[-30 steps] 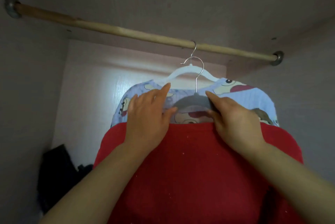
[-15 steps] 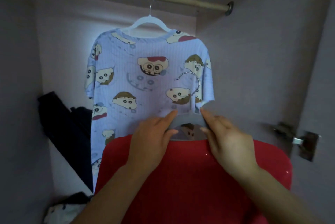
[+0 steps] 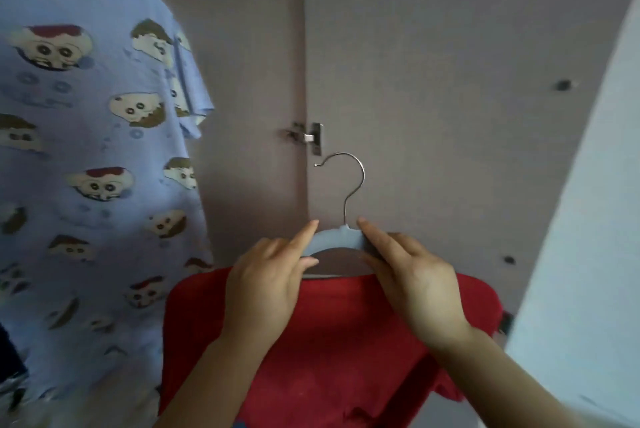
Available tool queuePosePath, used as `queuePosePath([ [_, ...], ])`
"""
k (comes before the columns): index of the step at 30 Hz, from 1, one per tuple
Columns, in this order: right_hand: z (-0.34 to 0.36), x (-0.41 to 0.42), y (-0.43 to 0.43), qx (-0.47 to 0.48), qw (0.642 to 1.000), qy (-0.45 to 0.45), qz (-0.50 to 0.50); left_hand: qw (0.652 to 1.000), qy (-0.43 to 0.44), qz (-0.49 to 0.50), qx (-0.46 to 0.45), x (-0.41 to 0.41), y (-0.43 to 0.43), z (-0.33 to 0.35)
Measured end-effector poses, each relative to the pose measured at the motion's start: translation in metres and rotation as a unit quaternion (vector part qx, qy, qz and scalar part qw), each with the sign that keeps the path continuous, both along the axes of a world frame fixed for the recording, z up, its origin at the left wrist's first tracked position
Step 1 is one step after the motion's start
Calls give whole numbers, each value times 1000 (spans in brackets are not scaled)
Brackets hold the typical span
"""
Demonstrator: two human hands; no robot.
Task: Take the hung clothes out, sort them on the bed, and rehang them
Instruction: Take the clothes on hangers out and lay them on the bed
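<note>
A red garment (image 3: 332, 341) hangs from a grey-blue hanger (image 3: 334, 237) with a metal hook, held free in the air in front of the wardrobe's right wall. My left hand (image 3: 266, 282) pinches the hanger's left shoulder with thumb and fingers. My right hand (image 3: 412, 278) grips its right shoulder the same way. To the left hangs a light-blue cartoon-print T-shirt (image 3: 86, 150); its hanger and the rail are out of view.
The wardrobe's brown side wall carries a metal hinge (image 3: 311, 138) just above the hook. The pale wardrobe door (image 3: 588, 219) stands open at the right. A dark garment (image 3: 7, 358) shows at the lower left edge.
The red garment on its hanger has come off the rail and moved down and to the right, away from the blue T-shirt. Both hands keep their hold on the hanger.
</note>
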State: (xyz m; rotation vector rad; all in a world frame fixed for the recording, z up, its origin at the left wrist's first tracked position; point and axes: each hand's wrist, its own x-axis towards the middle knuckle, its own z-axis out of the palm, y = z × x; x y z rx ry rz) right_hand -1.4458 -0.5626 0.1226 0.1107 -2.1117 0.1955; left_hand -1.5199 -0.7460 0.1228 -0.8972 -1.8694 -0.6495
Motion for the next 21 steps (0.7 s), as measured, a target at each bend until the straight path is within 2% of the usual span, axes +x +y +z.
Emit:
queuePosePath([
  [6, -28, 159, 42, 0, 986, -60, -156, 983, -74, -166, -25, 106, 74, -37],
  [11, -37, 306, 78, -49, 946, -95, -306, 948, -68, -305, -55, 216, 154, -39],
  [16, -48, 468, 97, -123, 884, -114, -436, 892, -61, -440, -88, 350, 229, -45],
  [21, -60, 661, 93, -189, 806, -76, -555, 808, -45, -570, -143, 534, 288, -47],
])
